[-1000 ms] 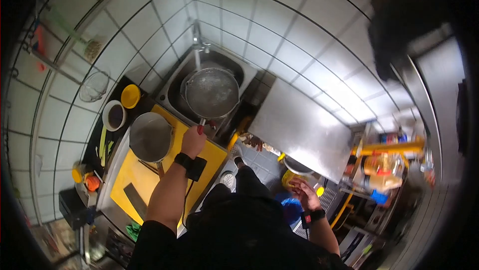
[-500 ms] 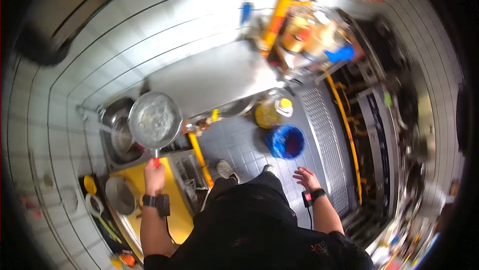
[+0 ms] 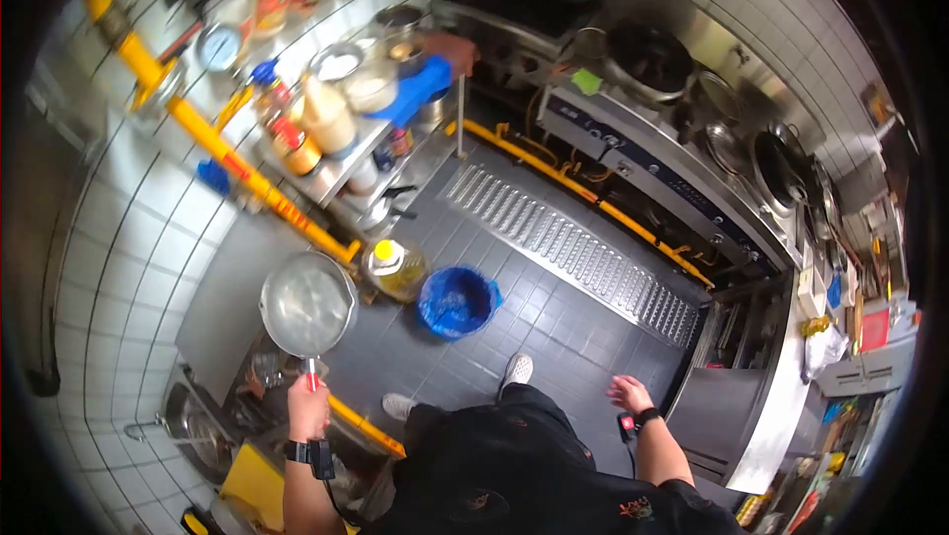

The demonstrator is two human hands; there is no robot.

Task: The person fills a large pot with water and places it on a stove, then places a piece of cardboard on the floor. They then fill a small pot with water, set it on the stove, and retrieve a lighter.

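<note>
My left hand [image 3: 308, 406] is closed round the red handle of a round metal pan [image 3: 308, 304], which is held out level over the left side. The pan's inside looks pale and shiny; whether it holds liquid is hard to tell. On the right, my right hand [image 3: 629, 395] hangs over the floor, fingers apart, with nothing in it. Beyond the pan on the floor stand a large bottle of yellow liquid with a yellow cap [image 3: 395, 270] and a bin lined with a blue bag [image 3: 458, 302].
A steel stove [image 3: 652, 149] with woks runs along the back right. A yellow pipe [image 3: 247, 179] crosses the left. Bottles stand on a shelf rack [image 3: 346, 174]. A sink [image 3: 198, 428] and yellow board [image 3: 255, 486] are lower left. A floor grate [image 3: 573, 248] fronts the stove.
The view has turned to the right, bringing the stove and rack further in. The sink and yellow board have shifted to the lower left. The pan stays in my left hand.
</note>
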